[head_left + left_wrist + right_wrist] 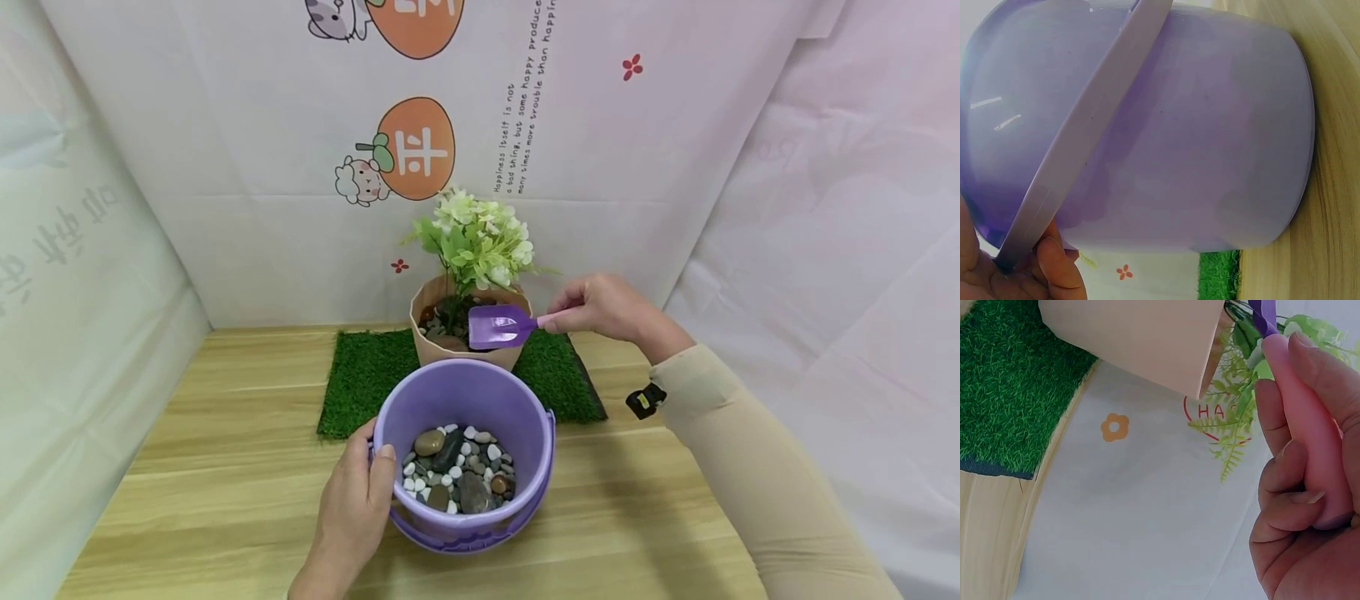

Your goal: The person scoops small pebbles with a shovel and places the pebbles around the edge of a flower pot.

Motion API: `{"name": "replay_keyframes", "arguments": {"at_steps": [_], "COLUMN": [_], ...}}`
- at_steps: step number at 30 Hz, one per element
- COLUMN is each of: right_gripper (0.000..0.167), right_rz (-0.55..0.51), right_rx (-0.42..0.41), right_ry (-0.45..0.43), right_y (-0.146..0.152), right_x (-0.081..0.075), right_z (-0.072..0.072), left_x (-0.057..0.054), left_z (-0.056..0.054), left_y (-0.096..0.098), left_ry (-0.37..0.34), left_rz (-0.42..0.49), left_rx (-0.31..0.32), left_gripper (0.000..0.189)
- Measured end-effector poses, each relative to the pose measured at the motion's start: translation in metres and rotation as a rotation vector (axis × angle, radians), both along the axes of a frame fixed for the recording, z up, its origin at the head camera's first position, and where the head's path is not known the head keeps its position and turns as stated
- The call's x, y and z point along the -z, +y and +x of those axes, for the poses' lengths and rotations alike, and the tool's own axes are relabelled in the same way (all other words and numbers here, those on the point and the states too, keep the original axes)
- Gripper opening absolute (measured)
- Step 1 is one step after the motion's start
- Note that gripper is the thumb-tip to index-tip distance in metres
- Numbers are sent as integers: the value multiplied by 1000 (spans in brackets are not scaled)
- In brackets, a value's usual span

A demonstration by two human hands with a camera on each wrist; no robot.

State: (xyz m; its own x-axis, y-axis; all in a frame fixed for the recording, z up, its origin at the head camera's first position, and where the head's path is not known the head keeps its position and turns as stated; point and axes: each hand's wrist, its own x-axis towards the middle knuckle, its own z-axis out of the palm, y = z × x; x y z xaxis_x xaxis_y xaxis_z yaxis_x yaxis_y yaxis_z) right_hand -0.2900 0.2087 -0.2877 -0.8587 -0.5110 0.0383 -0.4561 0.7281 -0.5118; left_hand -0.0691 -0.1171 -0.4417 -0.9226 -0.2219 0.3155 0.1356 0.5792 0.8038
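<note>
My left hand (351,500) grips the left rim of a purple bucket (480,387), thumb on the rim and fingers outside by its carrying handle (1079,140). White, grey and brown stones (474,492) cover the bucket's bottom. The pink grip (1310,425) of a small purple shovel (497,327) lies within the curled fingers of my right hand (606,308). Its blade is held over the mouth of a beige flowerpot (431,352), with no stones visible on it. Stones and dark filling show in the pot around the stems of a white-flowered plant (480,237).
A green artificial grass mat (363,383) lies under the pot, on a wood-grain table (217,475). The bucket stands in front of the pot, close to it. White printed cloth (600,167) hangs behind the table and on both sides.
</note>
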Motion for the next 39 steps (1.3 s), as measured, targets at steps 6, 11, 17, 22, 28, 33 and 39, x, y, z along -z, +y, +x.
{"name": "replay_keyframes", "arguments": {"at_steps": [6,11,17,22,28,33,39], "right_gripper": [22,21,20,17,7,10,16], "right_rz": [-28,-64,-82,-49,22,65,132], "right_rx": [12,-12,-43,-76,-111,-133,-189], "right_ry": [-38,-96,-144,-133,-85,-73,-1], "right_y": [2,2,0,-3,-9,-18,-29], "right_x": [-1,-3,-3,-2,-1,0,3], "right_z": [10,20,31,44,61,76,89], "left_x": [-1,-1,0,0,1,1,1], "left_z": [0,0,0,-1,-1,-1,-1], "left_y": [0,0,0,0,0,0,-1], "left_ry": [-6,-3,1,-2,0,0,-2], "left_rz": [-1,-5,-4,0,0,0,2], "left_rx": [1,0,1,5,3,2,7], "left_gripper": [44,44,44,44,44,44,44]}}
